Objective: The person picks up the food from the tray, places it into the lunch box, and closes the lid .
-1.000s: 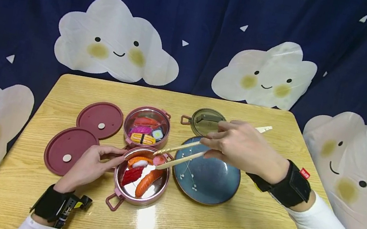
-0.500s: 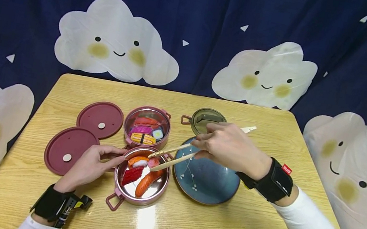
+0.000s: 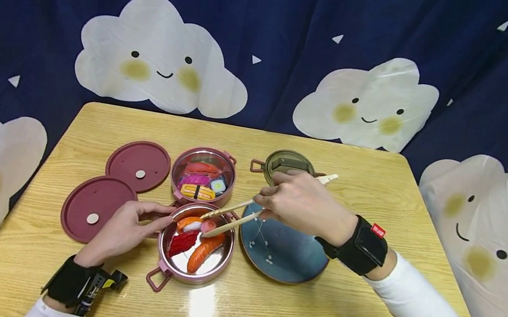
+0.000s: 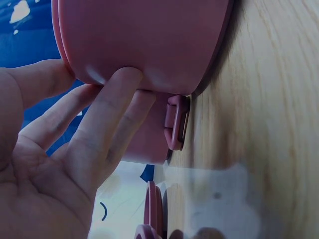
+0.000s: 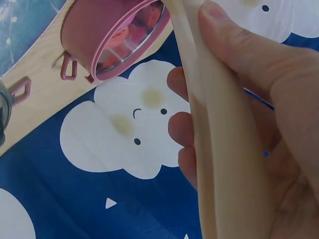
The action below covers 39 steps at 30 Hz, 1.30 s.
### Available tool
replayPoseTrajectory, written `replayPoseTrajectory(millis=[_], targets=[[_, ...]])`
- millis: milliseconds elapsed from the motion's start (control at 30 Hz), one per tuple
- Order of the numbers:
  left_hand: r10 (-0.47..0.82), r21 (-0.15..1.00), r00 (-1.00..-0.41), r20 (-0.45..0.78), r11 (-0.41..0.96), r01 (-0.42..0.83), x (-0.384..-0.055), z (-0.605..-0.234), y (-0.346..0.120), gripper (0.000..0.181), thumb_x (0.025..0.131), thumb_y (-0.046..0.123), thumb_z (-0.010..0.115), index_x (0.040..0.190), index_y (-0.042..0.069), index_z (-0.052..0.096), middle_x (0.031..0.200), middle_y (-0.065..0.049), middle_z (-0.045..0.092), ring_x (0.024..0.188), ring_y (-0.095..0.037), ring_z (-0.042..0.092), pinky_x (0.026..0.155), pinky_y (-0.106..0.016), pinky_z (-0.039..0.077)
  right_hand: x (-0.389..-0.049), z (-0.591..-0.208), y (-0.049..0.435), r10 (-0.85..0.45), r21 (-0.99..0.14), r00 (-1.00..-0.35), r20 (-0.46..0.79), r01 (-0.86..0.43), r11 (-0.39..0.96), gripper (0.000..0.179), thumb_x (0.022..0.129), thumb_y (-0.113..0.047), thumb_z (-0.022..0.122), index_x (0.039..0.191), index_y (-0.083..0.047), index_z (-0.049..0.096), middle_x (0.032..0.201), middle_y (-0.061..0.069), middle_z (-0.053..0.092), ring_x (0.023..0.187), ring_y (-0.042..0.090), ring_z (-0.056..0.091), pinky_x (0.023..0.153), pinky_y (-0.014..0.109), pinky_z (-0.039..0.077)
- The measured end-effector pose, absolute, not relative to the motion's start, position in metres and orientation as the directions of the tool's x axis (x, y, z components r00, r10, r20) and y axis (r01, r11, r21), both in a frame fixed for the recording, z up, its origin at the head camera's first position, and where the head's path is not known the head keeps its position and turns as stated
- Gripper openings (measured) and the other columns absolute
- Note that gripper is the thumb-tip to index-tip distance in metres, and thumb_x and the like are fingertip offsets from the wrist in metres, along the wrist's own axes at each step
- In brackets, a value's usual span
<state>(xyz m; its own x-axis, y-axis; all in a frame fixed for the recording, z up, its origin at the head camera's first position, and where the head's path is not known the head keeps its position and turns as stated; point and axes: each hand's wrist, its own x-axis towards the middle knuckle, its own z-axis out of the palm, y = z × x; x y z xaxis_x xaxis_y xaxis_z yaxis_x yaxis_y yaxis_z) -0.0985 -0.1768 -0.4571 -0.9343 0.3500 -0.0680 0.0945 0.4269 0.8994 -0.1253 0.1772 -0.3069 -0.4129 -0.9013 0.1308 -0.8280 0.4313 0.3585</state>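
My right hand (image 3: 294, 202) grips a pair of light wooden tongs (image 3: 235, 222), seen close up in the right wrist view. Their tips are inside the near pink pot (image 3: 211, 277), with a small round pink toy food piece (image 3: 208, 226) between or against them. Around it in the pot lie an orange-and-white toy sushi (image 3: 190, 223), a red piece (image 3: 183, 243) and an orange sausage-like piece (image 3: 201, 257). The fairly straight fingers of my left hand (image 3: 132, 227) touch the pot's outer wall, thumb at its rim, as the left wrist view shows.
Behind stands a second pink pot (image 3: 228, 196) holding several toy sushi pieces. Two dark red lids (image 3: 96, 198) lie on the left. A blue plate (image 3: 287, 260) sits to the right, below my right hand; a green-grey lidded pot (image 3: 289, 160) is behind it.
My right hand and the tongs have moved left. Between the tips, the round pink piece has shifted left toward the orange-and-white sushi. My left hand has stayed in place.
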Motion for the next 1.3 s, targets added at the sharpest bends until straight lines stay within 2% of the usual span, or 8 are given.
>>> replayPoseTrajectory(millis=[233, 533, 767, 1000, 1167, 1300], targets=[[0.346, 0.89, -0.937, -0.058, 0.443, 0.109, -0.098, -0.456, -0.177, 0.03, 0.102, 0.026, 0.072, 0.127, 0.01, 0.077, 0.132, -0.013, 0.075, 0.12, -0.031, 0.073, 0.082, -0.02, 0.064, -0.124, -0.308, 0.17, -0.903, 0.397, -0.415, 0.11, -0.815, 0.423, 0.025, 0.082, -0.05, 0.084, 0.091, -0.027, 0.077, 0.077, -0.015, 0.07, 0.074, 0.014, 0.058, 0.066, 0.026, 0.052], [0.351, 0.898, -0.934, -0.065, 0.429, 0.099, -0.098, -0.458, -0.178, 0.031, 0.103, 0.027, 0.071, 0.128, 0.009, 0.076, 0.132, -0.014, 0.075, 0.115, -0.027, 0.075, 0.081, -0.026, 0.066, -0.117, -0.301, 0.16, -0.892, 0.456, -0.449, 0.056, -0.783, 0.423, 0.026, 0.084, -0.054, 0.079, 0.089, -0.029, 0.079, 0.075, -0.015, 0.069, 0.075, 0.013, 0.057, 0.062, 0.025, 0.05], [0.346, 0.883, -0.937, -0.057, 0.456, 0.114, -0.098, -0.457, -0.178, 0.032, 0.102, 0.029, 0.072, 0.127, 0.011, 0.077, 0.132, -0.011, 0.075, 0.12, -0.029, 0.072, 0.083, -0.019, 0.063, -0.114, -0.296, 0.155, -0.876, 0.436, -0.482, 0.03, -0.782, 0.445, 0.026, 0.083, -0.055, 0.079, 0.087, -0.029, 0.079, 0.075, -0.015, 0.071, 0.073, 0.014, 0.055, 0.059, 0.026, 0.047], [0.353, 0.906, -0.932, -0.078, 0.416, 0.082, -0.098, -0.458, -0.179, 0.032, 0.103, 0.026, 0.071, 0.129, 0.008, 0.076, 0.132, -0.015, 0.074, 0.11, -0.022, 0.076, 0.08, -0.025, 0.066, -0.116, -0.295, 0.153, -0.872, 0.419, -0.489, 0.024, -0.787, 0.452, 0.025, 0.083, -0.054, 0.079, 0.086, -0.029, 0.078, 0.076, -0.015, 0.072, 0.077, 0.014, 0.06, 0.061, 0.027, 0.049], [0.352, 0.905, -0.933, -0.077, 0.418, 0.083, -0.098, -0.457, -0.178, 0.032, 0.103, 0.026, 0.071, 0.129, 0.008, 0.076, 0.132, -0.015, 0.075, 0.108, -0.015, 0.076, 0.08, -0.024, 0.066, -0.119, -0.296, 0.15, -0.878, 0.442, -0.477, 0.036, -0.78, 0.442, 0.025, 0.08, -0.054, 0.08, 0.084, -0.029, 0.076, 0.077, -0.015, 0.073, 0.08, 0.015, 0.063, 0.063, 0.03, 0.051], [0.354, 0.907, -0.932, -0.076, 0.414, 0.083, -0.098, -0.457, -0.178, 0.031, 0.103, 0.025, 0.071, 0.129, 0.008, 0.076, 0.131, -0.015, 0.075, 0.109, -0.018, 0.076, 0.08, -0.024, 0.066, -0.12, -0.297, 0.149, -0.877, 0.447, -0.479, 0.037, -0.777, 0.443, 0.023, 0.081, -0.051, 0.081, 0.082, -0.029, 0.077, 0.075, -0.015, 0.072, 0.08, 0.014, 0.063, 0.062, 0.03, 0.051]])
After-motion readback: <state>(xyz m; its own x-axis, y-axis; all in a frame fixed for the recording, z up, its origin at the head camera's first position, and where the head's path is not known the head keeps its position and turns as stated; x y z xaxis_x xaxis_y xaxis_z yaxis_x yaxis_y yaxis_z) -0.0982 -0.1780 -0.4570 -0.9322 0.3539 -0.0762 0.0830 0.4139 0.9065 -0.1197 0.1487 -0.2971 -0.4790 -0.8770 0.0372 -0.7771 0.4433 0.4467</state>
